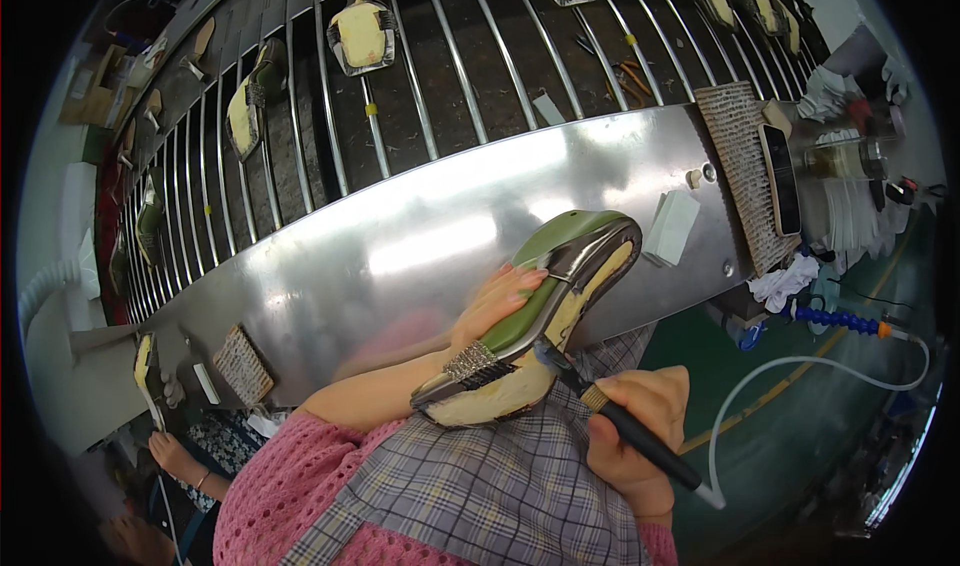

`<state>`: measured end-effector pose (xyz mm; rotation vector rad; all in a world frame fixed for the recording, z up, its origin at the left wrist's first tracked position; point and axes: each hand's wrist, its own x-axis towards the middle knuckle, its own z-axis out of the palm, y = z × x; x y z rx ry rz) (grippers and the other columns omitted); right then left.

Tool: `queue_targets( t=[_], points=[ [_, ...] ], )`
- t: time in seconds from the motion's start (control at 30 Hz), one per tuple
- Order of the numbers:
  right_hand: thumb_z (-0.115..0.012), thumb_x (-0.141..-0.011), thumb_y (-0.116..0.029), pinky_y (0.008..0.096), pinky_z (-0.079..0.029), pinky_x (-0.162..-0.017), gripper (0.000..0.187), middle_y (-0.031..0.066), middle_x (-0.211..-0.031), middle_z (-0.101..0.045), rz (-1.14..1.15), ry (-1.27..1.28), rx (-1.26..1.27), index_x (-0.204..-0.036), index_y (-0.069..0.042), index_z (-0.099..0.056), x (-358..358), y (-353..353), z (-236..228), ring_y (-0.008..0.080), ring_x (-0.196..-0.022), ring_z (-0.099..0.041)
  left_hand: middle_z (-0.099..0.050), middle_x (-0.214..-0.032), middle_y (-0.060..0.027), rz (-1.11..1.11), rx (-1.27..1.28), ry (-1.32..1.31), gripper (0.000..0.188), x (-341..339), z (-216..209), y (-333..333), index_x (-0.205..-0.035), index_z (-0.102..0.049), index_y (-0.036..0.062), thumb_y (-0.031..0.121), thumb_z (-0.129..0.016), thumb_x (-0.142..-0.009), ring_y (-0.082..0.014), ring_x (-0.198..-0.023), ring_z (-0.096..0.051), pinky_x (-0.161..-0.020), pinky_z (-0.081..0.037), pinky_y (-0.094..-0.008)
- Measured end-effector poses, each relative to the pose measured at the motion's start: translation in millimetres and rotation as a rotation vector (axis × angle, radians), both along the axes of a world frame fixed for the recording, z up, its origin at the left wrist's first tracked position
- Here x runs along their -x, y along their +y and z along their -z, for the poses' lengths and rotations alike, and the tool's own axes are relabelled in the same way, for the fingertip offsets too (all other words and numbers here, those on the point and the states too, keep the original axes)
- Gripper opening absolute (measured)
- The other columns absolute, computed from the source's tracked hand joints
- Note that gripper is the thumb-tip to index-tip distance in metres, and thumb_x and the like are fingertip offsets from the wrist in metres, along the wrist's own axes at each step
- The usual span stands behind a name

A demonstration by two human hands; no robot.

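My left hand (497, 304) is closed round a green shoe on its last (527, 309), turned so that its sole side faces my right. Silvery trim runs over the shoe near the end by my lap, and a cream-coloured pad (487, 394) covers the underside there. In my right hand (640, 428) is a black-handled brush (645, 440), gripped like a pen. Its dark tip meets the underside, or hangs just off it, near the middle of the shoe. A pale hose (716, 466) leads from the handle's rear end.
A metal ledge (330, 256) fronts a rack of rods (430, 56) carrying several similar shoes. To the right are white paper slips (673, 228), a corrugated board (745, 166), a phone (781, 180) and a blue jointed hose (838, 318). At left, a co-worker's hand (175, 454) is near another shoe (147, 371).
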<state>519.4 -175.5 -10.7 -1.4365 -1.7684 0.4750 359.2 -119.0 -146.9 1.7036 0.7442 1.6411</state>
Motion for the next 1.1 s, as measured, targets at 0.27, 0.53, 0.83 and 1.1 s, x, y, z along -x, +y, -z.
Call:
queue_targets(
  t=[0.27, 0.53, 0.83, 1.1],
  points=[
    [-0.075, -0.081, -0.029, 0.0243, -0.041, -0.062, 0.036, -0.0007, -0.091, -0.061, -0.113, -0.278, -0.124, -0.106, -0.007, -0.061, 6, -11, -27, 0.0121, -0.076, -0.053, -0.048, -0.135, -0.021, 0.135, -0.033, 0.136, 0.095, -2, -2, 12, -0.137, -0.034, 0.0032, 0.024, -0.09, -0.063, -0.0338, -0.129, -0.045, -0.113, -0.024, -0.0519],
    [-0.075, -0.081, -0.029, 0.0275, -0.041, -0.061, 0.035, 0.0012, -0.093, -0.061, 0.132, -0.227, -0.169, -0.104, -0.007, -0.06, 1, -2, -24, 0.0146, -0.07, -0.056, -0.046, -0.136, -0.0219, 0.101, 0.03, 0.138, 0.09, -19, -24, 15, -0.136, -0.035, 0.0004, 0.018, -0.088, -0.066, -0.0394, -0.133, -0.038, -0.113, -0.024, -0.052],
    [-0.074, -0.082, -0.029, 0.0273, -0.041, -0.061, 0.032, 0.0009, -0.091, -0.062, 0.131, -0.263, -0.211, -0.101, -0.007, -0.061, -2, -3, -29, 0.0161, -0.072, -0.054, -0.05, -0.136, -0.0199, 0.113, 0.1, 0.028, 0.065, -25, -39, 17, -0.132, -0.045, 0.0012, 0.011, -0.074, -0.075, -0.038, -0.129, -0.044, -0.109, -0.031, -0.0479],
    [-0.079, -0.077, -0.026, 0.0267, -0.044, -0.058, 0.03, 0.0002, -0.086, -0.063, -0.086, -0.118, -0.111, -0.097, -0.009, -0.065, 4, -12, -40, 0.0157, -0.068, -0.056, -0.05, -0.137, -0.018, 0.153, 0.094, 0.09, 0.057, -27, -40, 24, -0.132, -0.045, 0.0024, 0.013, -0.067, -0.08, -0.0371, -0.13, -0.042, -0.11, -0.029, -0.0488]
  ],
)
